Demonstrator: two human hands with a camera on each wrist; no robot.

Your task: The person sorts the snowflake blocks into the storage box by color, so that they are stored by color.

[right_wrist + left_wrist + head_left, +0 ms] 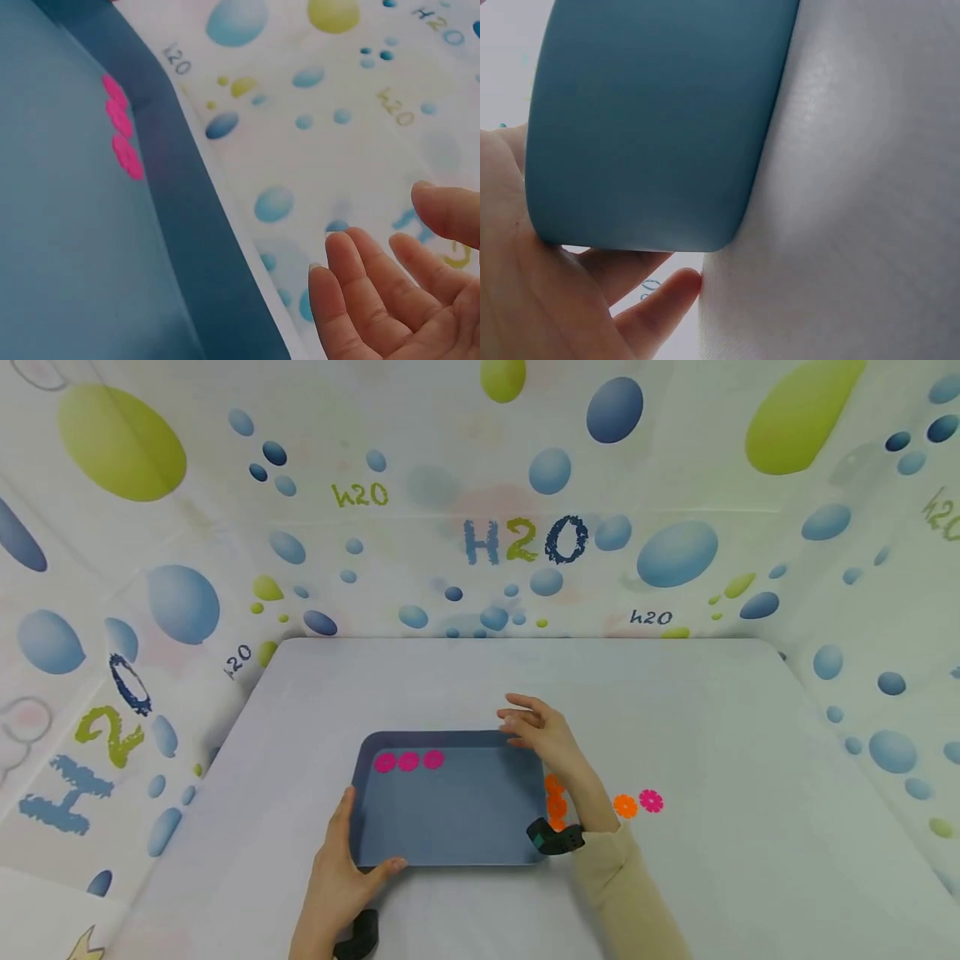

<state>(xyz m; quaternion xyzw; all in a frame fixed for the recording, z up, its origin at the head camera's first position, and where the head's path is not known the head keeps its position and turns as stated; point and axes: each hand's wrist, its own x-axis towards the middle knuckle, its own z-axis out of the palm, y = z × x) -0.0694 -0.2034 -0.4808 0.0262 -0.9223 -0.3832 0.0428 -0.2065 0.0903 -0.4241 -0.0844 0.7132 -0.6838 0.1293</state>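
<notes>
A blue-grey rectangular tray (450, 810) lies on the table, with three pink scalloped discs (408, 762) in a row along its back left. At its front left corner my left hand (341, 868) holds the tray, thumb at the front rim and fingers along the left side. In the left wrist view the tray's outer wall (656, 127) rests against the palm. My right hand (536, 727) hovers over the back right corner, fingers loosely bent and apart. Nothing is between those fingers in the right wrist view, where the pink discs (120, 120) show inside the tray.
Several orange scalloped discs (556, 806) lie beside the tray's right side, partly covered by the right forearm. Farther right are one orange disc (626, 807) and one pink disc (651, 801). A patterned curtain (435, 560) surrounds the white table (720, 718).
</notes>
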